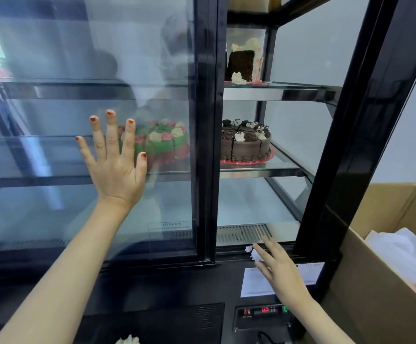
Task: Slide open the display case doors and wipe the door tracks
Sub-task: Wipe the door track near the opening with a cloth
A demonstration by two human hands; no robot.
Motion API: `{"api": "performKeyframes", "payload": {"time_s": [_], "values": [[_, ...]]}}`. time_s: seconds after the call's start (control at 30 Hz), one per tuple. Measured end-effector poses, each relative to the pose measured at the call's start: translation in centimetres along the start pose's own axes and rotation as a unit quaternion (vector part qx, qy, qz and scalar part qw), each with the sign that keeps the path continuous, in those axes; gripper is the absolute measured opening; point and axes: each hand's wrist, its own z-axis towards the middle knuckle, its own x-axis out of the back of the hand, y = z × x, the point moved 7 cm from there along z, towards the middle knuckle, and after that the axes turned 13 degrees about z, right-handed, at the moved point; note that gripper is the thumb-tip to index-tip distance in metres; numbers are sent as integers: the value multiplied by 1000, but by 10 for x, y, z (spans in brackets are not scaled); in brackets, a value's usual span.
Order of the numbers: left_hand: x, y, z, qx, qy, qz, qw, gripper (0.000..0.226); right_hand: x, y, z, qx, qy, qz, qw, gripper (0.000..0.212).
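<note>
Door track (229,252) runs left to right along the foot of the display case (346,145), directly under my right hand (279,269), whose straight fingers press a white wad (251,253) onto it, while my left hand (115,170) lies flat, fingers spread, against the glass door (140,70).

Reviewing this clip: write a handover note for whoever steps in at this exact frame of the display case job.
Left hand: open, palm flat on the sliding glass door, which stands slid to the left.
Right hand: straight fingers press a crumpled white tissue onto the bottom door track in the opened right half.
Done: the right side is open, and the chocolate cake shows with no glass in front.
Left: how much of the track is wiped cannot be told. The stretch under the slid door is covered, so it likely needs wiping after sliding the door right.
</note>
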Motion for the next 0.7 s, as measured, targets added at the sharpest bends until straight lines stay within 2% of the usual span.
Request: {"api": "performKeyframes", "payload": {"time_s": [0.07, 0.13, 0.27, 0.37, 0.53, 0.7], "values": [[-1, 1, -4, -1, 0, -8, 1000, 56, -8, 2, 0, -54, -4, 42, 998, 54], [-2, 5, -14, -26, 3, -16, 1000, 60, -19, 5, -3, -104, -41, 92, 989, 60], [-3, 30, -52, -170, 27, -18, 985, 58, -24, 2, -3, -123, -36, 83, 988, 61], [-2, 55, -79, -241, 48, -19, 969, 53, -25, 7, -3, -133, -27, 83, 987, 50], [-5, 71, -94, -206, 35, -3, 978, 51, -32, 16, -4, -105, -29, 120, 987, 38], [-7, 74, -99, -187, 36, -5, 982, 48, -11, 16, -3, -91, 74, 130, 985, 17]]}}
